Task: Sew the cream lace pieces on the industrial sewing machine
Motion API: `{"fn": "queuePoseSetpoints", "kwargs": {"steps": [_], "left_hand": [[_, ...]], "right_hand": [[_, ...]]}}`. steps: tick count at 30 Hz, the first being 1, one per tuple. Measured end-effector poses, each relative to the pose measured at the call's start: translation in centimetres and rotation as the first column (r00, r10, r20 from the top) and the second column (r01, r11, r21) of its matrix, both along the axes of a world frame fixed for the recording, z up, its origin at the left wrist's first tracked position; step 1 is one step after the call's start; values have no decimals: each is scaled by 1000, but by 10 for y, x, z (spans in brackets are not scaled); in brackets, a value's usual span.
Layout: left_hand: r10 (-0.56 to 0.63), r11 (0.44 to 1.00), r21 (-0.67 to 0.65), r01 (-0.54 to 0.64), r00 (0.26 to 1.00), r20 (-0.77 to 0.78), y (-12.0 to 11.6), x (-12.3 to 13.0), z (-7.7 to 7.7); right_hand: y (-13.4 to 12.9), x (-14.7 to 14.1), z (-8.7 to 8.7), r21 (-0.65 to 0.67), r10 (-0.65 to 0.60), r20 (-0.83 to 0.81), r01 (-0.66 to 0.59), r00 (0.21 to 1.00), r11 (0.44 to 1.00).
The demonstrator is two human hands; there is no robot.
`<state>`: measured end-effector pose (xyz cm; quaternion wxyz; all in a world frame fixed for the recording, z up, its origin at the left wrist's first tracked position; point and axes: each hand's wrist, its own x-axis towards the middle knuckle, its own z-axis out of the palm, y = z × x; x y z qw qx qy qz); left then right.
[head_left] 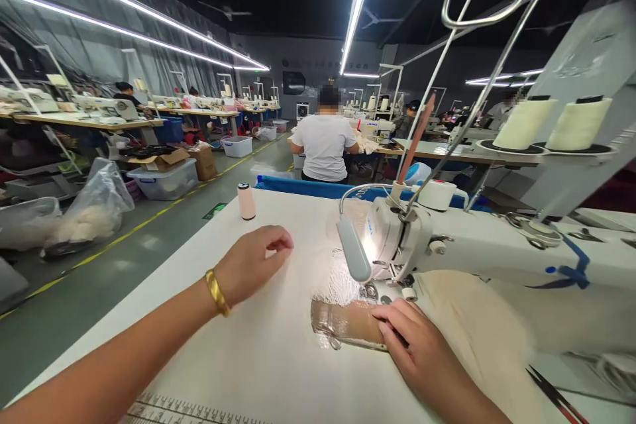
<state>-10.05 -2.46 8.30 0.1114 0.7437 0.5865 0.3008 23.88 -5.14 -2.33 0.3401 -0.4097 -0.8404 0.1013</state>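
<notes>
My left hand point(256, 262), with a gold bangle point(217, 293) at the wrist, is raised over the white table point(213, 358). Its thumb and fingertips meet in a pinch; whatever lies between them is too small to see. My right hand point(420, 348) rests by the brown taped plate point(348, 320) in front of the sewing machine point(397, 232). Its fingers are curled together, and I cannot make out what they hold. Cream fabric point(472, 311) lies under the machine arm, right of that hand. A pale pink thread spool point(246, 201) stands beyond my left hand.
Scissors or snips point(554, 394) lie at the lower right. A ruler scale point(173, 407) runs along the near edge. The machine's grey lamp point(354, 252) hangs above the plate. Cream thread cones point(527, 122) stand at right. A person in a white shirt point(325, 146) sits ahead.
</notes>
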Motion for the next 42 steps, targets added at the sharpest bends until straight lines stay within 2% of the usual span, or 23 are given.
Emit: {"fn": "queuePoseSetpoints", "kwargs": {"steps": [1, 2, 4, 6, 7, 8, 10, 12, 14, 18, 21, 26, 29, 33, 35, 37, 38, 40, 42], "left_hand": [[-146, 985, 80, 150, 988, -52, -10, 17, -5], [-299, 939, 132, 317, 944, -139, -20, 31, -11], [-567, 784, 107, 611, 776, -278, -38, 53, -27], [-745, 638, 29, 769, 627, -229, -51, 61, -42], [-787, 604, 10, 797, 598, -153, -54, 61, -47], [-794, 605, 7, 796, 604, -70, -57, 59, -50], [-717, 697, 47, 715, 696, 42, -59, 53, -53], [-584, 811, 90, 578, 810, 61, -60, 49, -55], [-452, 887, 115, 448, 892, 15, -60, 49, -59], [-343, 938, 16, 347, 932, -118, -59, 54, -74], [-296, 955, -56, 291, 946, -130, -58, 58, -79], [-244, 957, -171, 236, 970, -24, -53, 59, -74], [-155, 945, -264, 191, 976, 153, -47, 58, -69], [-67, 909, -364, 204, 933, 354, -38, 60, -54], [-101, 919, -325, 223, 930, 354, -36, 64, -40], [-202, 914, -282, 292, 930, 308, -39, 70, -22], [-274, 883, -300, 362, 915, 296, -42, 74, -13], [-396, 776, -383, 502, 859, 324, -47, 82, 2], [-452, 687, -438, 579, 813, 366, -49, 89, 11]], "right_hand": [[-1, 0, 2, -26, -1, -5, 1, 1000, 1000], [-2, 0, 4, -51, -4, -15, 3, 1000, 999], [-4, 2, 9, -84, -16, -47, 12, 999, 996], [-5, 2, 14, -94, -21, -75, 14, 997, 996], [-6, 2, 16, -91, -11, -87, 3, 996, 996], [-7, 1, 17, -81, 11, -98, -19, 995, 997], [-10, -1, 20, -51, 85, -111, -91, 990, 995], [-12, -4, 21, -27, 168, -91, -171, 982, 985], [-14, -7, 21, -22, 223, -39, -224, 974, 974], [-16, -10, 19, -26, 248, 33, -247, 968, 969], [-17, -11, 17, -6, 262, 24, -262, 965, 965], [-19, -13, 18, 5, 272, 25, -272, 962, 962], [-20, -14, 19, 4, 274, 30, -274, 961, 962], [-20, -15, 16, -4, 275, 27, -275, 961, 961], [-19, -16, 15, -16, 273, 27, -273, 962, 962], [-19, -15, 16, -41, 270, -2, -270, 963, 962], [-19, -13, 18, -75, 258, -46, -261, 965, 962], [-19, -9, 26, -219, 205, -207, -250, 957, 943], [-19, -3, 36, -406, 150, -400, -322, 904, 855]]}}
